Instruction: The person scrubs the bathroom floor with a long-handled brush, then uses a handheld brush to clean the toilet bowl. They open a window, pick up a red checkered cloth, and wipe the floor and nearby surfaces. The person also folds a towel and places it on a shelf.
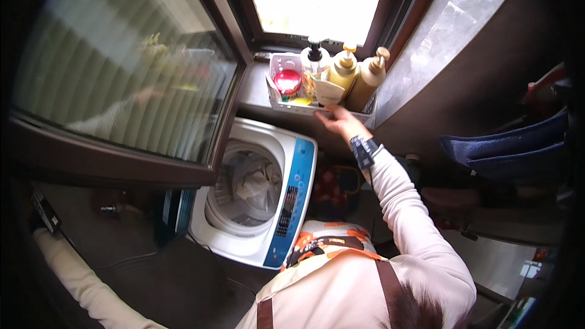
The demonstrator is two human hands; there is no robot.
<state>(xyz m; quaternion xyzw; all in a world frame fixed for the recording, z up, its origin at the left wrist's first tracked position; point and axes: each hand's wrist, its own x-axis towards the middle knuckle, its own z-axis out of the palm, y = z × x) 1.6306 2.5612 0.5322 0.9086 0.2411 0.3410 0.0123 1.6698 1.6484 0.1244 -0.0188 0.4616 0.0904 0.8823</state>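
My right hand (340, 121) reaches to the front rim of a white plastic basket (297, 108) on the windowsill. Its fingertips are at the rim, just below a pale tube (329, 92); whether they grip either is unclear. In the basket stand a clear pump bottle with a black top (314, 61), a yellow pump bottle (343, 71), a tan pump bottle (368, 82) and a red-lidded round container (287, 82). My left arm stretches to the far left, with a dark device at the wrist; the left hand is lost beyond the dark picture rim.
Below the sill stands a top-loading washing machine (292, 201), its drum showing pale items inside. An open framed window pane (137, 68) swings over it at left. Blue towels (507, 146) hang at right. A cable (132, 258) runs across the lower left.
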